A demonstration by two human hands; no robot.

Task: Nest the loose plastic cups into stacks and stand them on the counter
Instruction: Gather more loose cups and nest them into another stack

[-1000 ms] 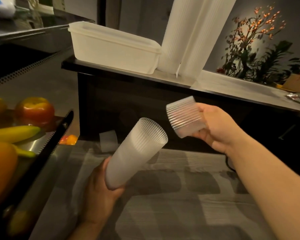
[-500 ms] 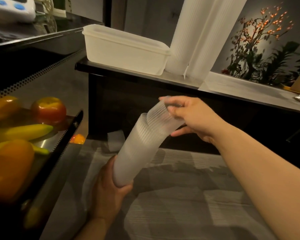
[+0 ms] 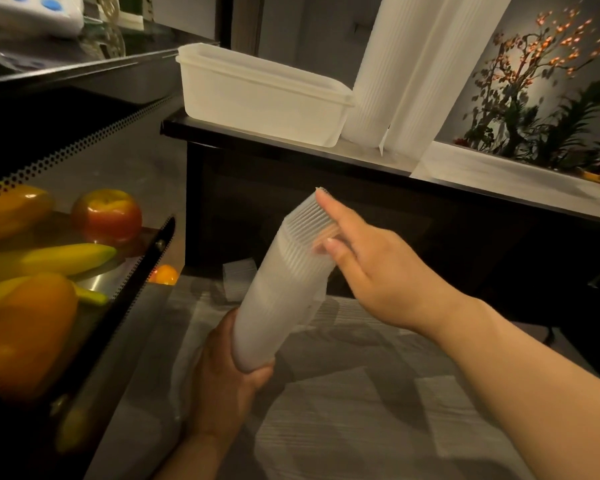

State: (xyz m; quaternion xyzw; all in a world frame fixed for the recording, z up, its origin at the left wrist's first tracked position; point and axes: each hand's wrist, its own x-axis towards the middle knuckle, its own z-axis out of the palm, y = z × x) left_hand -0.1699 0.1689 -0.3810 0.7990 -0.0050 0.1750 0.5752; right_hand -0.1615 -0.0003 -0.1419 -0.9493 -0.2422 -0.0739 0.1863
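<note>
My left hand point(image 3: 222, 379) grips the lower end of a tilted stack of ribbed translucent plastic cups point(image 3: 278, 299), held in the air below the counter. A smaller batch of cups point(image 3: 305, 226) sits nested on the stack's upper end. My right hand point(image 3: 368, 268) has its fingers extended; the fingertips touch the rim of that top batch. Two tall cup stacks point(image 3: 406, 71) stand on the counter point(image 3: 499, 171), leaning against each other.
A white lidded plastic tub point(image 3: 260, 95) sits on the counter left of the tall stacks. A display case at the left holds fake fruit: an apple point(image 3: 106, 216), bananas point(image 3: 49, 258), an orange piece. A loose cup point(image 3: 238, 275) lies on the floor. Plants stand far right.
My right hand brought the small batch of cups onto the top of the held stack, pushed it in, and has opened its fingers. The view has moved closer.
</note>
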